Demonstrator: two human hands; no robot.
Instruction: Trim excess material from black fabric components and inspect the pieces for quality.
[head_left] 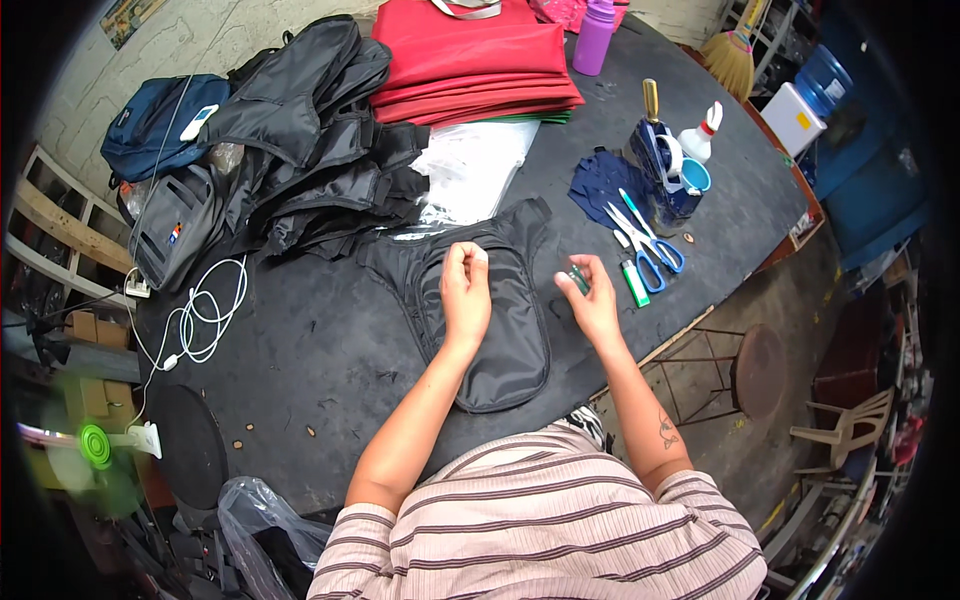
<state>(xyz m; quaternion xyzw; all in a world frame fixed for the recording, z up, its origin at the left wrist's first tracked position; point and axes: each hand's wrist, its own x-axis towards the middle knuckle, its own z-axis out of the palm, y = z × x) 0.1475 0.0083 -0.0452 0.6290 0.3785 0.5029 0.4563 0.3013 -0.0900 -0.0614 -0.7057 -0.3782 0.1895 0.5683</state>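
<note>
A flat black backpack lies on the dark table in front of me, its rounded end toward my body and its straps spread at the far end. Over its left part is my left hand, the fingers curled and pressed together; whatever they may pinch is too small to make out. Just right of the backpack, my right hand holds a small green object between thumb and fingers, mostly hidden. To the right of that hand lie blue-handled scissors and a green-and-white tube-shaped item.
Black bags pile up at the far left, beside folded red fabric and clear plastic. A purple bottle, a blue tape dispenser and a spray bottle stand farther right. A white cable coils at left.
</note>
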